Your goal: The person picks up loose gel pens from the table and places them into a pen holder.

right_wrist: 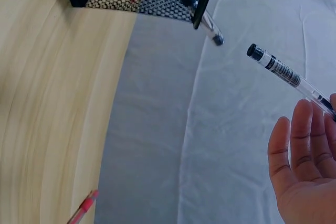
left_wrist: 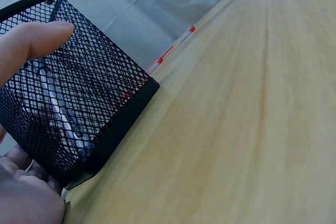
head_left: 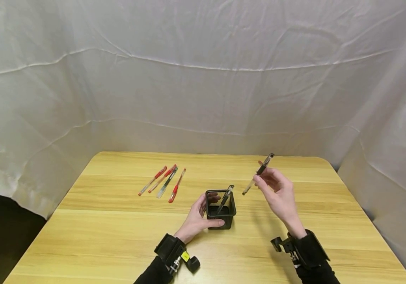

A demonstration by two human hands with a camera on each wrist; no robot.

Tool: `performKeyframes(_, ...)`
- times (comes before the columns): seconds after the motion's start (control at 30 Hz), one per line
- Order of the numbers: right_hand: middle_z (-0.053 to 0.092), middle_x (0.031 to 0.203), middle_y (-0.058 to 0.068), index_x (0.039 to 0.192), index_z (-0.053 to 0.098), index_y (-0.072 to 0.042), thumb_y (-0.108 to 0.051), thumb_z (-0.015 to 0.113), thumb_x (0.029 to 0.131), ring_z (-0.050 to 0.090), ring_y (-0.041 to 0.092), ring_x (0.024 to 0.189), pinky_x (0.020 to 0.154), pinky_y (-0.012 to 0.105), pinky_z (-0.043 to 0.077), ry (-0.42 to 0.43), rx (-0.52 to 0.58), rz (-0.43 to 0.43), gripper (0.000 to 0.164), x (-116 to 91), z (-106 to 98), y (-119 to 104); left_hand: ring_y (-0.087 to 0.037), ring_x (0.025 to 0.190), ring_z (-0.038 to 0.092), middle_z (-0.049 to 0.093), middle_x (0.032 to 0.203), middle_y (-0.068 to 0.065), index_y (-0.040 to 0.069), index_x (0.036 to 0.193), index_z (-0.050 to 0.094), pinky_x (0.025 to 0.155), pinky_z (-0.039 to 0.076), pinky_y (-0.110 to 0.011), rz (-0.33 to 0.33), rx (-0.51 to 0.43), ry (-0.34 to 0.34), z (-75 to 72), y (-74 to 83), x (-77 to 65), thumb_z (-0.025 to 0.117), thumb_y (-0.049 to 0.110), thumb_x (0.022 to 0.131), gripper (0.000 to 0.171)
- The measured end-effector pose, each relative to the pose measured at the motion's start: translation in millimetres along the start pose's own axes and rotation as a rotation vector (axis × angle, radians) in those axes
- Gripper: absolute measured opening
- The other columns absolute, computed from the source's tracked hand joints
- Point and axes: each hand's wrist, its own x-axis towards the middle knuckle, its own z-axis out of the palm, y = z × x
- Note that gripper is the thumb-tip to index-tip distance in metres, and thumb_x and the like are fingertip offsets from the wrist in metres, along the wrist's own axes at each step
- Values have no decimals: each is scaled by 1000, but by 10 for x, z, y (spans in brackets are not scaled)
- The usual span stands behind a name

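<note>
I count one mesh holder [head_left: 228,220] clamped in my left grip [head_left: 196,223], one upright dark pen [head_left: 225,198] inside, four loose pens [head_left: 168,182] farther left, and one black pen [head_left: 261,169] slanting through my pinched right grip [head_left: 279,193].

Light wood-grain table [head_left: 100,232], far corners rounded at 10 and 2 o'clock. Wrinkled pale grey cloth [head_left: 203,94] hangs from 9 through 12 to 3 o'clock, creased horizontally. Dark area [head_left: 0,228] below it, 8 o'clock. Soft light.

The bare left hand [left_wrist: 31,196] is holding a black box-shaped mesh cup [left_wrist: 102,72]; inside, a slim clear pen [left_wrist: 59,111] is leaning, and behind, red-and-clear pens [left_wrist: 168,52] are lying.
</note>
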Motion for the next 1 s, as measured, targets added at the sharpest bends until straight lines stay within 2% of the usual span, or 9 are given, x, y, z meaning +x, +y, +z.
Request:
performKeyframes(0.17,66,96,-16,106,66,10,8,65,92,67,-2,85,79,13,57,-36,-9,6,14,-23,75,28,-27,141,46,56,147,-9,5,147,43,127,21,-49,1,5,0,-5,1,0,87,7,75,85)
performKeyframes(0.3,68,92,-9,104,68,4,2,68,92,65,0,79,76,13,54,-73,-10,-2,12,-36,104,115,-26,141,46,56,146,-9,5,147,44,127,21,-48,-3,4,4,-2,-4,5,87,8,74,85)
performKeyframes(0.4,69,94,-1,108,69,-1,-2,69,92,63,4,77,73,15,52,-108,4,-64,16,-64,110,470,-26,142,46,56,147,-9,6,147,44,127,20,-48,-6,4,5,-2,-9,9,88,9,74,85)
performKeyframes(0.47,69,97,-4,112,70,-12,-10,70,94,62,4,76,72,16,51,-130,-26,-92,18,-97,118,843,-26,142,46,57,146,-8,6,147,44,127,20,-48,-6,4,6,-3,-9,9,88,9,74,85)
performKeyframes(0.53,68,97,-7,115,69,-21,-18,71,95,60,5,74,70,18,50,-151,-107,-99,20,-138,132,1255,-26,141,46,57,146,-8,7,147,45,127,21,-47,-11,3,7,-2,-9,10,88,9,74,85)
performKeyframes(0.63,67,86,-5,107,71,-19,-16,72,94,54,3,66,62,20,46,-184,-217,-30,14,-126,199,873,-25,141,46,57,146,-7,7,147,45,127,21,-47,-17,1,10,0,-8,9,88,9,74,85)
performKeyframes(0.77,64,71,5,93,72,-4,-4,74,88,46,1,58,56,20,41,-228,-244,40,5,-61,273,64,-25,142,46,56,147,-7,7,147,44,127,21,-47,-12,-1,8,-1,-13,7,87,8,74,85)
performKeyframes(1.0,72,74,3,92,75,-7,-13,78,87,47,-2,57,53,18,41,-290,-319,77,9,-74,292,144,-26,142,46,56,147,-8,6,147,44,128,20,-48,-7,2,7,0,-6,8,87,8,74,85)
